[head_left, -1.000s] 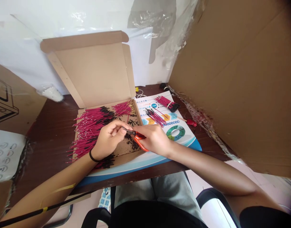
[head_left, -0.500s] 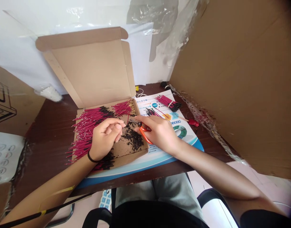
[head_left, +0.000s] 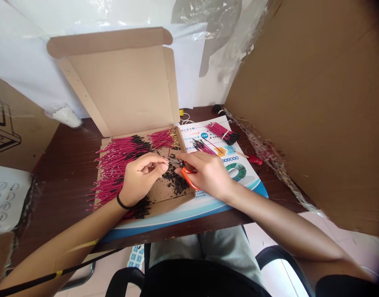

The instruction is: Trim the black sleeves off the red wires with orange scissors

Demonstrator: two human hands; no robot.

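Observation:
My left hand (head_left: 142, 178) pinches a thin wire (head_left: 172, 162) between thumb and forefinger, close to the blades of the orange-handled snips (head_left: 187, 178) in my right hand (head_left: 209, 175). A large pile of red wires with black ends (head_left: 116, 171) lies in the open cardboard box (head_left: 121, 86), beneath and left of my left hand. Black trimmings (head_left: 176, 181) are scattered on the box floor below the snips. The wire's exact end is hidden by my fingers and the blades.
A printed blue-and-white poster (head_left: 229, 173) lies under the box on a dark wooden table (head_left: 62, 165). On it rest a banded wire bundle (head_left: 222, 133), loose wires (head_left: 203, 147) and a red-handled tool (head_left: 254, 159). Cardboard panels stand to the right and left.
My hands have come closer together, with the snips back at the wire in my left-hand pinch. The view has shifted slightly upward.

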